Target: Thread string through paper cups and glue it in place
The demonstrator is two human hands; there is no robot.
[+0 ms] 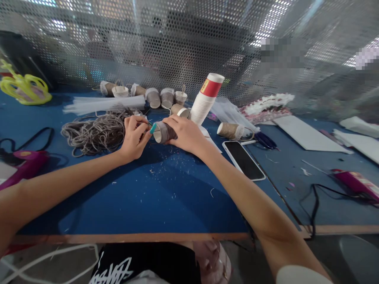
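A small paper cup [158, 133] wrapped in grey yarn lies on its side, its pale open end toward the left. My right hand [185, 132] is closed over the wrapped part from above. At the open end my left hand [136, 136] is pinched, with a turquoise tip on its thumb close to the rim. What those fingers hold, if anything, is hidden. A loose heap of grey yarn [97, 132] lies just left of my left hand. Behind my right hand stands a leaning stack of white paper cups [203, 104] with a red-banded one on top.
Wrapped cups [153, 97] line the back beside white strips [103, 104]. A phone [244, 159], a twine-wrapped cup [230, 130] and dark blue scissors [265, 140] are right. Magenta glue guns [26, 165] lie at both sides. A yellow holder [25, 88] stands far left; perforated metal rises behind.
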